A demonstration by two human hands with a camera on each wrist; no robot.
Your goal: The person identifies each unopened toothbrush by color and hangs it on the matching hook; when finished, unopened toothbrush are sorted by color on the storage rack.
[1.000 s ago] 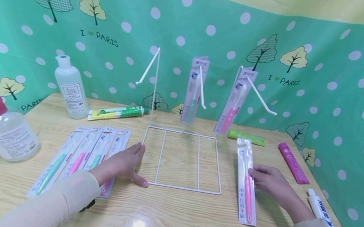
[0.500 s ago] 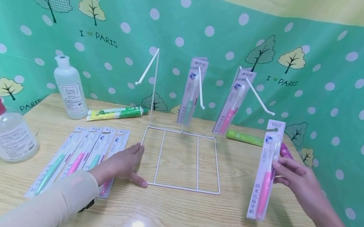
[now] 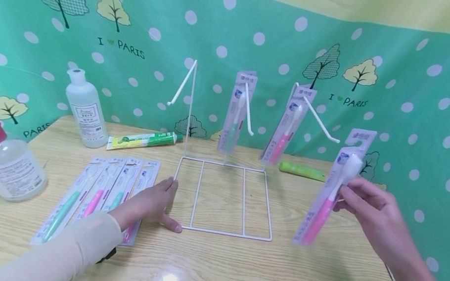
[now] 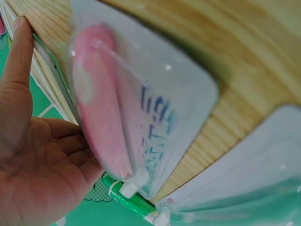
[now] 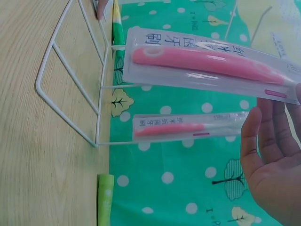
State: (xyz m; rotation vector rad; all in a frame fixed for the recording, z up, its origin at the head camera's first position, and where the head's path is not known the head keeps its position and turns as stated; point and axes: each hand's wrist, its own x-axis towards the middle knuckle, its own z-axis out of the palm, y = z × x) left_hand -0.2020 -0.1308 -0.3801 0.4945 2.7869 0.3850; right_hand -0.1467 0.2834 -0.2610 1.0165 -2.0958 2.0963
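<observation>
My right hand [image 3: 370, 201] pinches a packaged toothbrush [image 3: 329, 199] with a pink handle by its right edge. The pack is raised off the table, its top tilted right, to the right of the white wire rack [image 3: 226, 234]. My left hand [image 3: 151, 200] rests at the rack's front left corner, thumb on the front bar and fingers along the left bar. A green-handled pack [image 3: 235, 117] hangs on the middle hook, and a pink-handled pack [image 3: 288, 126] hangs on the right hook. The left hook [image 3: 183, 83] is bare. Several packs [image 3: 64, 207] lie left, partly under the left forearm.
Two bottles stand at the left, a clear one [image 3: 86, 108] and a red-capped one [image 3: 8, 162]. Behind the packs lies a green and yellow toothpaste tube [image 3: 143, 141]. A lime tube [image 3: 302, 170] lies behind the rack's right side. A patterned green curtain [image 3: 134, 89] hangs behind the table.
My right hand has lifted the pink-handled packaged toothbrush off the table, moving it right and up, then tilting its top to the right. The left hand has stayed on the rack.
</observation>
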